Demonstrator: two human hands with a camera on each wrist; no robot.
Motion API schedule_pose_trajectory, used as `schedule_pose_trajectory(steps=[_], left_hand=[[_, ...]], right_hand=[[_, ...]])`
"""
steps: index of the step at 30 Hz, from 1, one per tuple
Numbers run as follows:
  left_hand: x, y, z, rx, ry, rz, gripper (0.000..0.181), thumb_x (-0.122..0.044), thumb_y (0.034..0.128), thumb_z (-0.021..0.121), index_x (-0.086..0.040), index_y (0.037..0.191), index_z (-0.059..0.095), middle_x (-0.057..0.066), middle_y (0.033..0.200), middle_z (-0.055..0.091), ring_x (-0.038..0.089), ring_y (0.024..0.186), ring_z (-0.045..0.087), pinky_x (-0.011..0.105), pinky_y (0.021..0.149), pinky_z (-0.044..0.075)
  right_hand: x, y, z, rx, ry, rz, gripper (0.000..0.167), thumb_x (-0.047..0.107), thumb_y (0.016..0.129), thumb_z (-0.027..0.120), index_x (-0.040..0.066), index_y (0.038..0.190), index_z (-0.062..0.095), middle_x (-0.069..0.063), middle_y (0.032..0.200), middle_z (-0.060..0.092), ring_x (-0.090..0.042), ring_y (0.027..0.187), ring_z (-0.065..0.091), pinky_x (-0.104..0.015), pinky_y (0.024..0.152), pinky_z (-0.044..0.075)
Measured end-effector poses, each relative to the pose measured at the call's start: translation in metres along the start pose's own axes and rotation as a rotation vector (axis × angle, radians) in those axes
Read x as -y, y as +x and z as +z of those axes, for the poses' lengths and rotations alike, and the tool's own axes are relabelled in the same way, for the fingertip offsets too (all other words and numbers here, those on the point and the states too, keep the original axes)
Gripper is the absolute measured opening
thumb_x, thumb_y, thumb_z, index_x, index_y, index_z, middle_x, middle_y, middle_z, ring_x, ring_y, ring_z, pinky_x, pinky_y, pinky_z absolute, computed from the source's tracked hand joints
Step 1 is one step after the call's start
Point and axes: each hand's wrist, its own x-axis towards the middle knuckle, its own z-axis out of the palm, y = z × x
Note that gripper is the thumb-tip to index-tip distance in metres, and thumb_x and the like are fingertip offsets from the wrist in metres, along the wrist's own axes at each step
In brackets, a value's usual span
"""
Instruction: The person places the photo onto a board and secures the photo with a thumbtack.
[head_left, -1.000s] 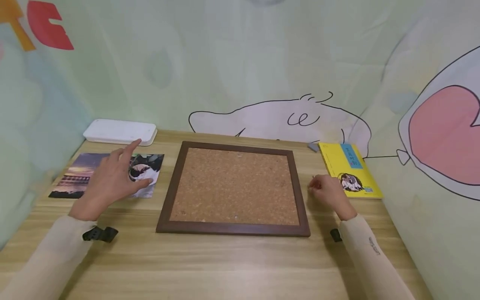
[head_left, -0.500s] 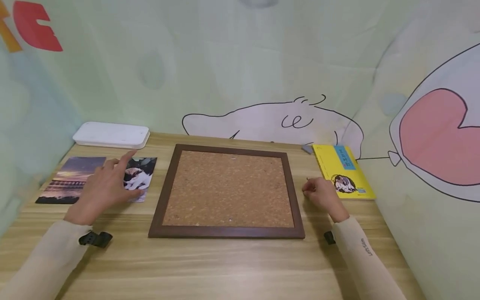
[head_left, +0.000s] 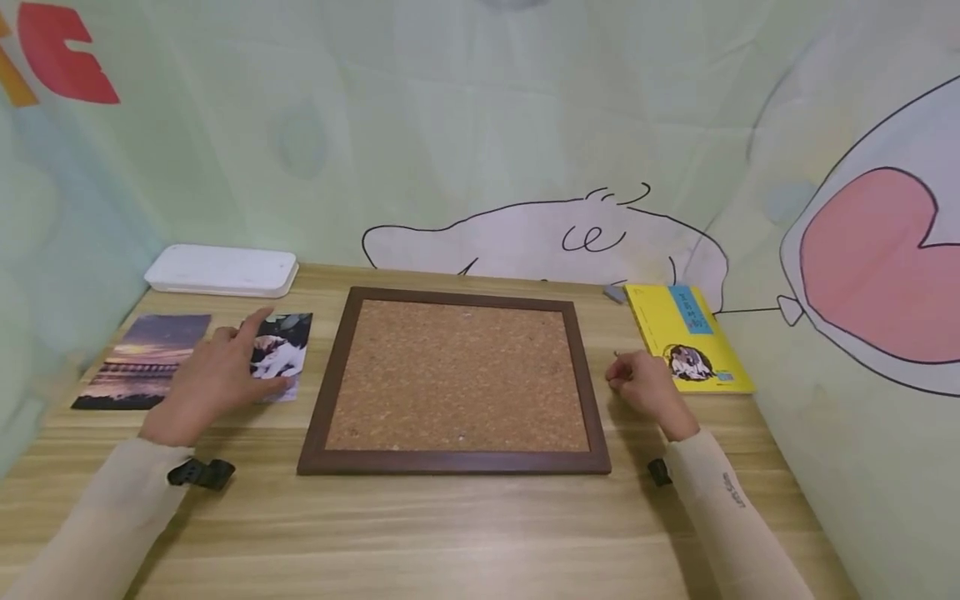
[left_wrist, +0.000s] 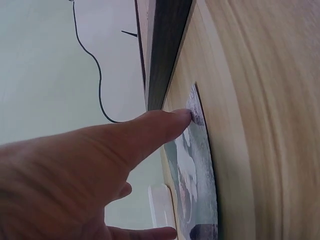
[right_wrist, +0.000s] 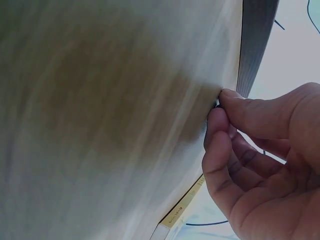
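Pinching object (right_wrist: pixel 217 104) (mostly hidden): right hand (head_left: pixel 649 388); left hand (head_left: pixel 212 377) over animal photo (head_left: pixel 283 350).

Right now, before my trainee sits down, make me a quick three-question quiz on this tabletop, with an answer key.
1. Short answer: which hand has its thumb and fingertips pinched together beside the framed corkboard?
2. True or false: the left hand is gripping the yellow book.
3. Multiple choice: seen by the person, what lies just beyond the sunset photo?
A. The yellow book
B. The white case
C. The framed corkboard

Key:
1. The right hand; it seems to hold something tiny, too small to identify.
2. False; its thumb reaches over the animal photo.
3. B.
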Motion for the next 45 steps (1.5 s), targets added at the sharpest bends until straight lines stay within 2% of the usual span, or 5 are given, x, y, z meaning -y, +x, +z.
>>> schedule_pose_trajectory(steps=[12, 22, 28, 39, 45], left_hand=[[0.001, -0.004, 0.013, -0.035, -0.073, -0.035, 0.119, -0.044, 0.0849, 0.088, -0.002, 0.169, 0.015, 0.058, 0.150, 0.027, 0.080, 0.133, 0.028, 0.086, 0.099, 0.036], [0.022, 0.007, -0.010, -0.037, -0.103, -0.010, 0.095, -0.029, 0.0916, 0.081, 0.003, 0.163, 0.027, 0.056, 0.140, 0.043, 0.075, 0.128, 0.041, 0.083, 0.099, 0.041], [0.025, 0.008, -0.013, -0.117, -0.265, 0.015, 0.057, -0.009, 0.1000, 0.067, -0.003, 0.154, 0.049, 0.042, 0.131, 0.059, 0.054, 0.109, 0.063, 0.050, 0.071, 0.056], [-0.018, 0.005, -0.027, -0.204, -0.482, -0.040, 0.053, -0.017, 0.1027, 0.069, -0.012, 0.154, 0.057, 0.030, 0.136, 0.061, 0.007, 0.083, 0.054, 0.026, 0.061, 0.044], [-0.051, 0.010, -0.026, -0.162, -0.559, -0.006, 0.048, -0.019, 0.1036, 0.069, -0.013, 0.150, 0.061, 0.024, 0.136, 0.061, 0.014, 0.094, 0.059, 0.023, 0.069, 0.047]], right_hand=[[-0.002, 0.001, -0.002, -0.017, -0.028, -0.058, 0.008, -0.005, 0.091, 0.073, 0.001, 0.088, 0.077, -0.016, 0.089, 0.077, -0.025, 0.082, 0.068, -0.042, 0.078, 0.055], [0.007, 0.013, -0.017, -0.033, 0.024, 0.006, 0.009, 0.000, 0.097, 0.069, -0.002, 0.102, 0.075, -0.020, 0.100, 0.076, -0.031, 0.090, 0.067, -0.045, 0.081, 0.055], [0.010, 0.018, -0.025, -0.110, 0.065, -0.037, 0.009, 0.003, 0.099, 0.070, -0.003, 0.102, 0.075, -0.021, 0.099, 0.077, -0.031, 0.085, 0.069, -0.037, 0.075, 0.054], [0.056, 0.035, -0.024, -0.049, 0.360, 0.009, 0.021, 0.015, 0.106, 0.068, -0.001, 0.119, 0.074, -0.019, 0.105, 0.073, -0.027, 0.089, 0.066, -0.028, 0.077, 0.054], [0.087, 0.044, -0.026, -0.012, 0.476, 0.004, 0.023, 0.017, 0.107, 0.067, 0.002, 0.124, 0.072, -0.019, 0.113, 0.071, -0.026, 0.095, 0.063, -0.032, 0.084, 0.056]])
